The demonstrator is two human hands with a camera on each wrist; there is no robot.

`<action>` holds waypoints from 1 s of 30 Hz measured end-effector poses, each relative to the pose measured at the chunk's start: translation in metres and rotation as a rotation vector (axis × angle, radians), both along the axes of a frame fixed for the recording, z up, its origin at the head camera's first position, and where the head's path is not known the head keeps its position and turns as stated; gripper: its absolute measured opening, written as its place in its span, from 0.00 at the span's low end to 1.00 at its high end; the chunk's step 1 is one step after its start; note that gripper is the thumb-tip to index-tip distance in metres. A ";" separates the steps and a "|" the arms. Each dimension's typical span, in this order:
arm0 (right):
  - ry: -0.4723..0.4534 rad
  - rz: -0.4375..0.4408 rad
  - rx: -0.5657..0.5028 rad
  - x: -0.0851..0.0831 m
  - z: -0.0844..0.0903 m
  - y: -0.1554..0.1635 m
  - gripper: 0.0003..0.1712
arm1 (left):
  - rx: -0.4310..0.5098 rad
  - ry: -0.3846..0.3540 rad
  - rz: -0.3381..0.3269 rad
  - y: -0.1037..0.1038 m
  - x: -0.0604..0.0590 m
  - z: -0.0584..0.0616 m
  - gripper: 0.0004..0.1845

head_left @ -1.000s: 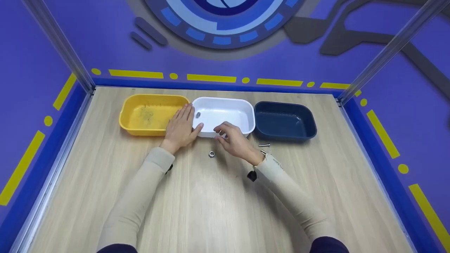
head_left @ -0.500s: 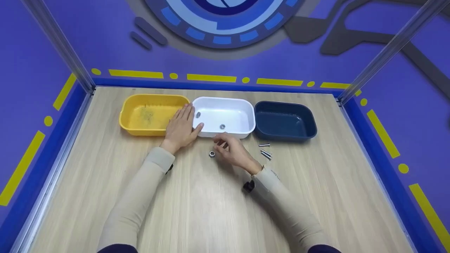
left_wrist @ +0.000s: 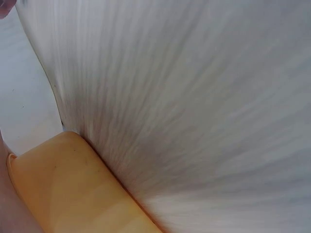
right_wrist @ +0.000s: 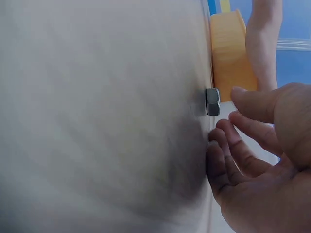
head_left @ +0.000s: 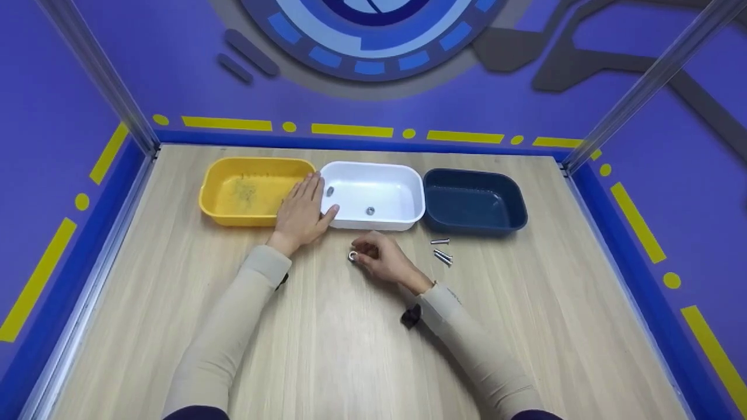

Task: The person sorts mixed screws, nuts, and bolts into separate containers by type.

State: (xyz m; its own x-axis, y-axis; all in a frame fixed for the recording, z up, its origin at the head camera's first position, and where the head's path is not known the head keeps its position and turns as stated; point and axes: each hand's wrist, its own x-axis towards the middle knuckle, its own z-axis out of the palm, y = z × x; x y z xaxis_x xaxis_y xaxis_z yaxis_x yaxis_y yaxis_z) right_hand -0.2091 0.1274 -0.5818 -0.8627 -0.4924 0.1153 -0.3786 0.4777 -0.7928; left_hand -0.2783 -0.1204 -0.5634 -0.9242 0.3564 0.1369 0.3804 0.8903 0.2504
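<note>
My left hand (head_left: 300,213) lies with straight fingers over the adjoining rims of the yellow bin (head_left: 245,220) and the white bin (head_left: 379,224). Just in front of the white bin, my right hand (head_left: 385,259) is low over the table, thumb and fingertips right by a steel hex nut (head_left: 352,256). In the right wrist view that nut (right_wrist: 213,102) rests on the tabletop, and a gap shows between thumb and forefinger. Inside the white bin are another nut (head_left: 370,211) near the front and a small metal piece (head_left: 330,191) at the left.
A dark blue bin (head_left: 475,227) stands against the white one's right side. In front of it lie a single bolt (head_left: 439,241) and a pair of bolts (head_left: 443,257) side by side. Blue-purple panels (head_left: 373,105) enclose the wooden table's back and sides.
My right hand has drawn back from over the white bin to the nut on the table. A nut now shows in the white bin's front part. My left hand has stayed put.
</note>
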 end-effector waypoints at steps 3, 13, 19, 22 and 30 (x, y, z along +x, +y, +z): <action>0.003 0.007 -0.012 -0.001 -0.003 0.000 0.13 | -0.001 -0.003 0.005 0.000 0.000 0.001 0.46; -0.044 0.028 0.040 -0.003 -0.008 0.002 0.16 | 0.014 -0.015 0.014 0.000 0.002 0.001 0.46; -0.024 0.038 0.046 -0.005 -0.009 0.002 0.15 | 0.012 -0.021 0.018 0.001 0.002 0.000 0.46; -0.019 0.038 0.040 -0.006 -0.010 0.003 0.15 | 0.009 -0.013 0.015 0.001 0.002 0.000 0.46; -0.040 0.046 0.015 -0.008 -0.010 0.004 0.12 | -0.016 -0.011 0.012 0.001 0.000 0.001 0.46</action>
